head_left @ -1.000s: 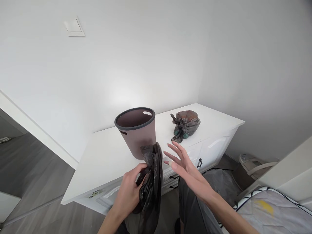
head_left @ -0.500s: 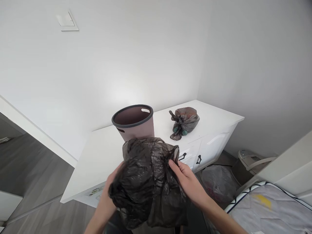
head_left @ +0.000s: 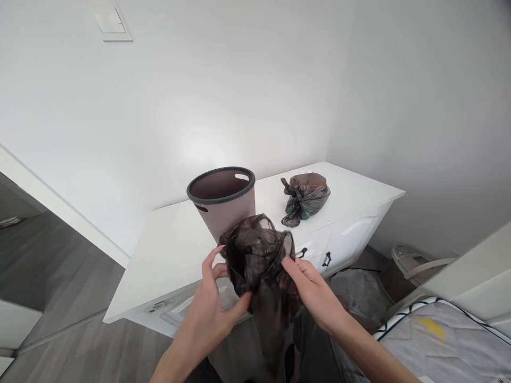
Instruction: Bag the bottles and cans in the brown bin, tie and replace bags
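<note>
A thin black trash bag (head_left: 259, 255) hangs crumpled between my hands, its mouth gaping and its lower part trailing down. My right hand (head_left: 309, 284) pinches the bag's right edge between thumb and fingers. On the left side, my left hand (head_left: 217, 298) is curved around the bag, thumb in front and fingertips at its rim. Just behind the bag, a mauve trash can (head_left: 231, 210) with a dark grey rim and handle slots stands upright on the white cabinet (head_left: 171, 255). The can's lower part is partly hidden by the bag.
A knotted dark bag with things inside (head_left: 307, 197) lies on the cabinet, right of the can. Black handles (head_left: 327, 259) stick out from the cabinet front. On the floor at right are a clear plastic bag (head_left: 361, 292) and a grey bin (head_left: 411, 268), near a mattress (head_left: 443, 340).
The trash bag has gone from bunched and spread wide to a narrower shape with an open mouth. My left hand has moved up and right along it; my right hand keeps its pinch.
</note>
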### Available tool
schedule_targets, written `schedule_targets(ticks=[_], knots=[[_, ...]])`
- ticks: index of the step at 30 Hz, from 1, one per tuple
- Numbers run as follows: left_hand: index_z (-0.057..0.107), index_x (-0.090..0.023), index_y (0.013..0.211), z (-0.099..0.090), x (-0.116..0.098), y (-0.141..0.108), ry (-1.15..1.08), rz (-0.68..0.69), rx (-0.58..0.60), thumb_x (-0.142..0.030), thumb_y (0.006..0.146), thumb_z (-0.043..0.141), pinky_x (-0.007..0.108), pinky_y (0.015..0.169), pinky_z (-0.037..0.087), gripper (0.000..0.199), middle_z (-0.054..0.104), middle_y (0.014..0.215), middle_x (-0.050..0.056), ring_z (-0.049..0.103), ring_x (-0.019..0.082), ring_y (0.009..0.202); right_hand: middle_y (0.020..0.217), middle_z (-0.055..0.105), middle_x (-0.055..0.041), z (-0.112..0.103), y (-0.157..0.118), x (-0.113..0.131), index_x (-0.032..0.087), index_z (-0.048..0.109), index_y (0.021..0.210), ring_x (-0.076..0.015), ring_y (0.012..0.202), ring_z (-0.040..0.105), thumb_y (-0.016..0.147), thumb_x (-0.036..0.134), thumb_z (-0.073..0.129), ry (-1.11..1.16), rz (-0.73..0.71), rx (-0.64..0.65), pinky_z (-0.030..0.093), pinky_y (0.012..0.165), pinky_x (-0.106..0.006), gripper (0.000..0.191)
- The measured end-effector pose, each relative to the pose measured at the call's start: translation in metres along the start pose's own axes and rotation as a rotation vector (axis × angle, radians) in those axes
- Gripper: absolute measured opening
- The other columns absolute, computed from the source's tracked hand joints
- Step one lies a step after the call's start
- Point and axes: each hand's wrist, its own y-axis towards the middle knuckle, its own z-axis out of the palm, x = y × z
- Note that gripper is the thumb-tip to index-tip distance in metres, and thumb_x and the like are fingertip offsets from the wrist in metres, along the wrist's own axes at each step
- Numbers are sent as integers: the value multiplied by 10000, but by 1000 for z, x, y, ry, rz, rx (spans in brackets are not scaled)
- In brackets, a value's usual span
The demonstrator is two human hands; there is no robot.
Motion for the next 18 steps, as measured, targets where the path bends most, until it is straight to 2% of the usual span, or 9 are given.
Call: schedule_targets(ticks=[2, 5, 8, 10, 12, 13, 14, 15, 18], knots=[[220, -311, 1580, -6, 17, 4, -16, -31, 82, -483, 896, 660, 348, 767, 597, 832, 695, 1311, 145, 673, 316, 1213, 643, 546, 9, -4, 0, 8, 224, 532, 624, -167, 650, 485, 779, 805, 672, -4, -43, 17, 428, 613, -277, 617], [333, -306, 1529, -33, 49, 16, -40, -50, 115, -453, 917, 610, 394, 910, 579, 688, 693, 1309, 130, 646, 305, 1257, 706, 627, -23, -19, 3, 16, 231, 606, 690, -205, 720, 553, 847, 778, 616, -1, -112, 18, 451, 649, -293, 569], [458, -261, 1458, -57, 61, 25, 53, -44, -34, -457, 857, 642, 459, 1016, 542, 659, 688, 1279, 130, 634, 322, 1258, 826, 712, -44, -35, 6, 13, 246, 710, 881, -247, 840, 625, 879, 748, 607, 20, -134, -25, 492, 733, -316, 512], [520, -239, 1409, -62, 46, 23, 160, 10, -254, -464, 850, 632, 507, 1065, 512, 614, 644, 1339, 140, 597, 342, 1293, 878, 736, -45, -39, 8, 8, 254, 735, 983, -256, 881, 647, 880, 733, 626, 42, -131, -31, 506, 777, -325, 502], [567, -250, 1356, -56, 16, 14, 224, 118, -453, -459, 888, 590, 536, 1105, 481, 513, 601, 1397, 131, 558, 348, 1331, 893, 740, -41, -38, 8, 4, 247, 739, 1015, -252, 891, 651, 895, 727, 617, 41, -140, -20, 510, 797, -324, 509], [592, -275, 1318, -50, -3, 9, 223, 169, -475, -452, 915, 571, 526, 1096, 492, 441, 600, 1396, 112, 559, 340, 1330, 893, 737, -36, -35, 7, 4, 240, 738, 1011, -246, 892, 647, 908, 718, 608, 26, -149, -11, 509, 804, -318, 506], [625, -284, 1252, -43, -21, 3, 192, 246, -480, -453, 925, 571, 500, 1062, 523, 371, 632, 1333, 104, 587, 332, 1294, 891, 731, -30, -31, 6, 5, 233, 736, 994, -238, 891, 641, 922, 701, 602, -1, -161, 5, 506, 805, -309, 492], [638, -292, 1227, -36, -38, -3, 179, 318, -425, -459, 924, 586, 476, 1033, 545, 350, 652, 1295, 97, 603, 326, 1274, 887, 722, -23, -26, 5, 8, 226, 734, 971, -230, 889, 631, 938, 675, 598, -37, -180, 26, 502, 802, -299, 471], [593, -306, 1348, -16, -67, -12, 214, 436, -137, -484, 849, 699, 447, 944, 585, 540, 698, 1200, 92, 656, 329, 1171, 838, 676, -8, -13, -1, 22, 211, 718, 893, -196, 839, 587, 982, 580, 573, -161, -264, 105, 486, 753, -270, 406]])
